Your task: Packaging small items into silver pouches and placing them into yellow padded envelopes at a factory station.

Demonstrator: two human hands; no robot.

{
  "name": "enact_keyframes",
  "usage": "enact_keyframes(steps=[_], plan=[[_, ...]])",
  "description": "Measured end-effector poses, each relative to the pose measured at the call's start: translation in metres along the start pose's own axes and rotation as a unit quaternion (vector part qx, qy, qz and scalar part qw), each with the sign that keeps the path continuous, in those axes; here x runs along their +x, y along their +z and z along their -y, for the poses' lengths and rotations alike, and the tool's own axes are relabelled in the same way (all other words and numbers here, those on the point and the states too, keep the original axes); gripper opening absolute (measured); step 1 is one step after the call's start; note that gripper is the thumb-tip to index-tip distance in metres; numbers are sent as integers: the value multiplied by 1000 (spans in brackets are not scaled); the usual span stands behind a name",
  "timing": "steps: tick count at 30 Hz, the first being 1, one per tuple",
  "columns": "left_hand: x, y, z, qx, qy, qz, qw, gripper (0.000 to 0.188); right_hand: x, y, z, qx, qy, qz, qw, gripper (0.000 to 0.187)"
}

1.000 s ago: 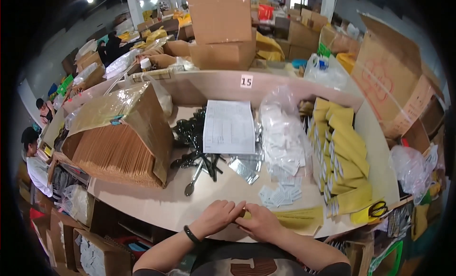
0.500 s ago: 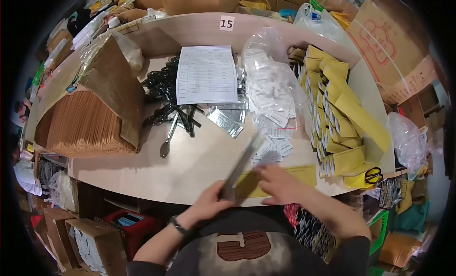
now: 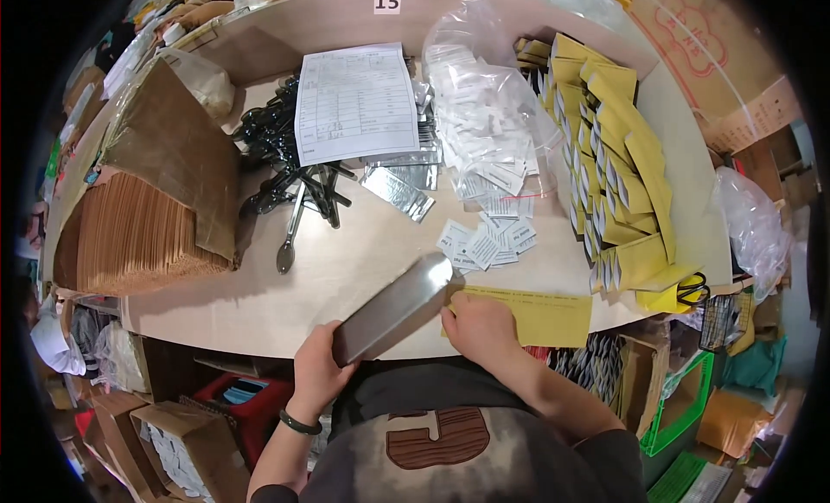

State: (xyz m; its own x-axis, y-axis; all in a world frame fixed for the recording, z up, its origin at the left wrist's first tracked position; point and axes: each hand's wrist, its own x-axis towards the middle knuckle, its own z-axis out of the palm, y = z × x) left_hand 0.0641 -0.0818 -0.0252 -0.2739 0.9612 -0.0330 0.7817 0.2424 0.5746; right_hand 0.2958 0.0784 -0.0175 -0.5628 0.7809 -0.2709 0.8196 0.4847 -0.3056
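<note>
My left hand (image 3: 318,360) grips the near end of a long, flat grey thing with a shiny silver face (image 3: 402,304), perhaps a pouch or slim box. It is held tilted above the table's front edge, its far end close to my right hand (image 3: 484,326). The fingers of that hand are curled closed at the left end of a yellow paper envelope (image 3: 553,317), which lies flat along the front edge. Just beyond are several small white printed sachets (image 3: 488,243).
Brown card pieces fill an open carton (image 3: 151,235) at left. Dark plastic spoons (image 3: 268,127) lie partly under a printed sheet (image 3: 354,105), beside silver packets (image 3: 402,187). A clear bag of white sachets (image 3: 484,114), filled yellow envelopes (image 3: 618,166) and black-handled scissors (image 3: 692,288) are at right.
The grey thing has turned from edge-on to show its broad face. My left hand has moved left; my right hand's fingers have curled in. The whole view has shifted slightly.
</note>
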Motion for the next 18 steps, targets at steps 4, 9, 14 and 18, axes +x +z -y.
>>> enact_keyframes(steps=[4,9,14,18], plan=[[2,-8,0,8,-1,23,1000,67,5,22,-3,26,-18,-99,995,29],[15,-48,-1,74,67,142,985,71,16,20,-4,116,11,-44,992,20],[53,-45,-5,50,121,216,968,77,16,16,25,207,-110,-49,971,22],[48,-48,-6,66,218,68,971,72,107,-40,-42,-59,-86,-189,976,20]])
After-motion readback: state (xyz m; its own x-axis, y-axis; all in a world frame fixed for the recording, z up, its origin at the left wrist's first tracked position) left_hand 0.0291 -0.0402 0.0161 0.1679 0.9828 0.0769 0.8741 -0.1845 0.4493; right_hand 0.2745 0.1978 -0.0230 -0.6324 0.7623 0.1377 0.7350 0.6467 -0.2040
